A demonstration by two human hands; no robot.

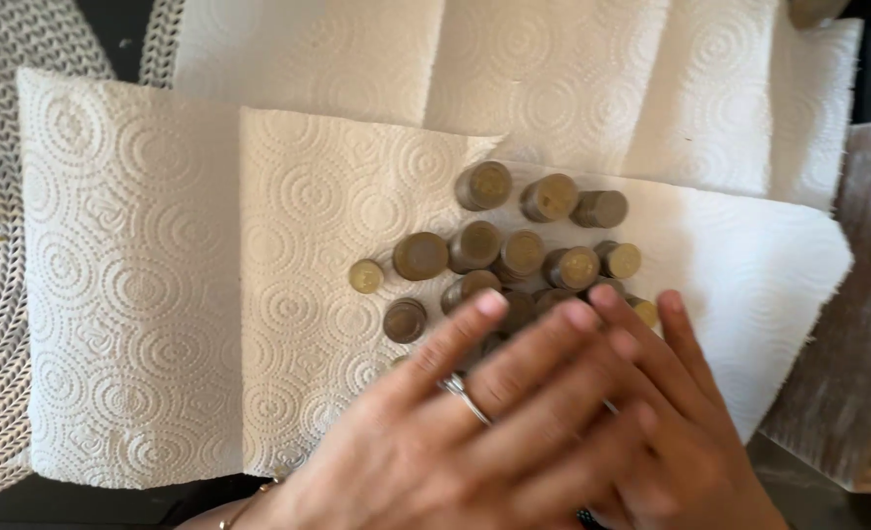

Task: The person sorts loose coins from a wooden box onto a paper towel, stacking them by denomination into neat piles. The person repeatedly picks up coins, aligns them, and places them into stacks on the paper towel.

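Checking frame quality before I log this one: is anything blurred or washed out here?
Head view: both hands, left hand over right hand, are motion-smeared; the stacked brass-coloured coins stay fairly sharp; the white embossed paper towel is bright under soft, even light, pattern still readable; no hard shadows or glare.

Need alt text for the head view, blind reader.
Two bare hands, the left hand overlapping the right hand, lie flat over the near edge of a cluster of short coin stacks on white embossed paper towels. A ring shows on one left finger.
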